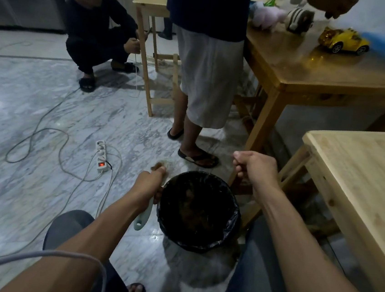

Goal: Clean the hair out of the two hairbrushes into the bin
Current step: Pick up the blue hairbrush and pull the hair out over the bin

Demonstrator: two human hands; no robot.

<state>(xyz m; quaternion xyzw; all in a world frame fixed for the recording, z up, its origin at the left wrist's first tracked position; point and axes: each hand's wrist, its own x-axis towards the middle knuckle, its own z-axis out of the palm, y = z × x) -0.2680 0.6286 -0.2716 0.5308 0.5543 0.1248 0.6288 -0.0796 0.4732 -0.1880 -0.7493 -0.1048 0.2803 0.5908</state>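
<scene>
Gripping the brush [146,208] in my left hand [149,185], handle pointing back toward me, head forward, just left of the bin [200,212] rim. My right hand [254,168] is a closed fist beyond the bin.

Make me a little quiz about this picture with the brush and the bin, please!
1. True or false: the left hand grips the hairbrush by its pale handle.
2. Where is the bin: A on a table, B on the floor between the arms, C on a chair?
3. What colour is the toy car on the dark table?

Key: 1 true; 2 B; 3 yellow.
</scene>
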